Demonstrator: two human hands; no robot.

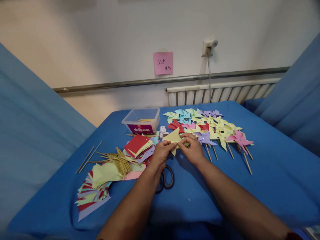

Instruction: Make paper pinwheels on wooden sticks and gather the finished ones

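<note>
A pale yellow piece of paper (pixel 174 137) with pointed, cut corners is held up over the middle of the table. My left hand (pixel 162 153) pinches its lower left side. On its right side the fingers of my right hand (pixel 193 149) grip it too, close to the left fingertips. Below my left hand lies a pair of scissors (pixel 169 182) with black handles, its blades hidden. Just right of my right hand sits a purple paper pinwheel (pixel 204 138) on a stick. Two small boxes (pixel 163 130) stand behind the paper.
Finished-looking pinwheels (pixel 220 128) in several colours crowd the back right. On the left are a bundle of sticks (pixel 122 163), a stack of coloured paper squares (pixel 137 145) and fanned paper (pixel 91 193). A clear plastic box (pixel 141 116) stands at the back, near a radiator (pixel 195 96).
</note>
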